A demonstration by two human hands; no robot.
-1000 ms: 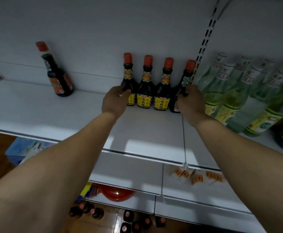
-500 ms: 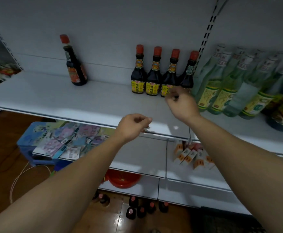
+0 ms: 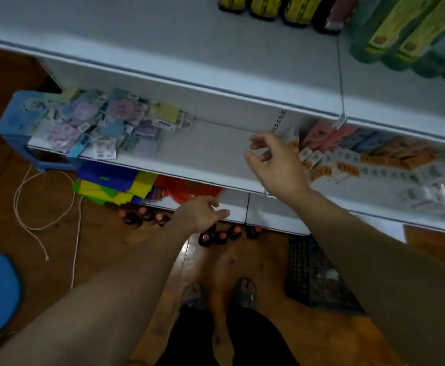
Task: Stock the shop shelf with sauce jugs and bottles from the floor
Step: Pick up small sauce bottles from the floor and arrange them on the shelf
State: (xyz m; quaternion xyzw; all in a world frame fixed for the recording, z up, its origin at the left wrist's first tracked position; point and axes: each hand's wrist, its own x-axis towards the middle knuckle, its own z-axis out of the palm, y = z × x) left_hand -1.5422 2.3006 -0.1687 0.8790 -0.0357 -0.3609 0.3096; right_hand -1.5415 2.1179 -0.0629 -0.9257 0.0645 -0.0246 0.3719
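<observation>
1. Dark red-capped sauce bottles (image 3: 221, 236) are stood upright on the wooden floor (image 3: 105, 249).
2. They are found just beneath the nearer left hand (image 3: 203, 213).
3. Nothing is held by it or the right hand (image 3: 275, 166); both are loosely open.

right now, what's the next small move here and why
Probably lower the left hand onto the red-capped bottles on the floor and grip one. Both hands hold nothing, the left hangs just above that cluster, the right hand is higher up, and the top shelf shows bare room.
</observation>
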